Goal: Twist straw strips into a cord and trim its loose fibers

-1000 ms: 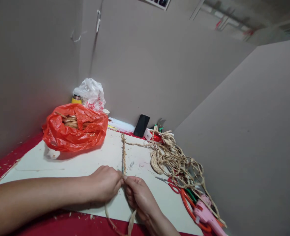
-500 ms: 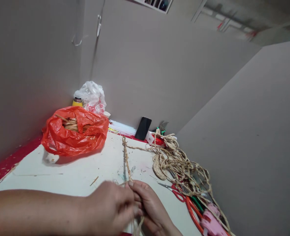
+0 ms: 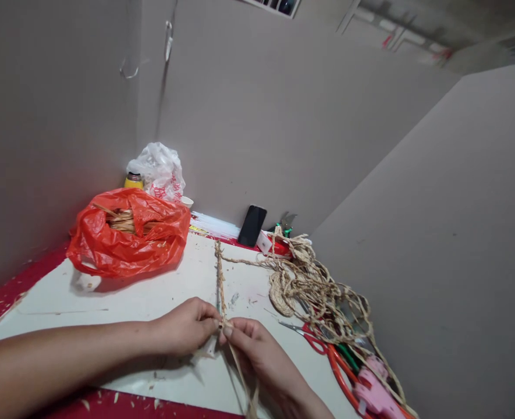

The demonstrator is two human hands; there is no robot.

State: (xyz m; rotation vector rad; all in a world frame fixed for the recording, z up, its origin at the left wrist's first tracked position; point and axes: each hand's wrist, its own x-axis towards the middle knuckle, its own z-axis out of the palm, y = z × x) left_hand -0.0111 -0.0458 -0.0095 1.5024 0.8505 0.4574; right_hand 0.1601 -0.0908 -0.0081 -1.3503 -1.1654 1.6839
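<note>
A thin braided straw cord (image 3: 219,273) runs straight across the white board (image 3: 121,302) from the far side toward me. My left hand (image 3: 185,327) and my right hand (image 3: 255,356) meet at its near end, both with fingers pinched closed on the loose straw strands (image 3: 244,381) that trail down off the board's edge. The cord's far end bends right into a tangled heap of braided cord (image 3: 318,291).
A red plastic bag of straw (image 3: 128,235) lies at the back left, a white bag (image 3: 159,169) and yellow-capped bottle (image 3: 134,180) behind it. A black phone (image 3: 252,226) leans on the wall. Red scissors (image 3: 327,355) and a pink glue gun (image 3: 377,396) lie at right.
My left hand crossed over the right half a second ago and has drawn back left. Both hands again pinch the cord's near end. The view shifted slightly.
</note>
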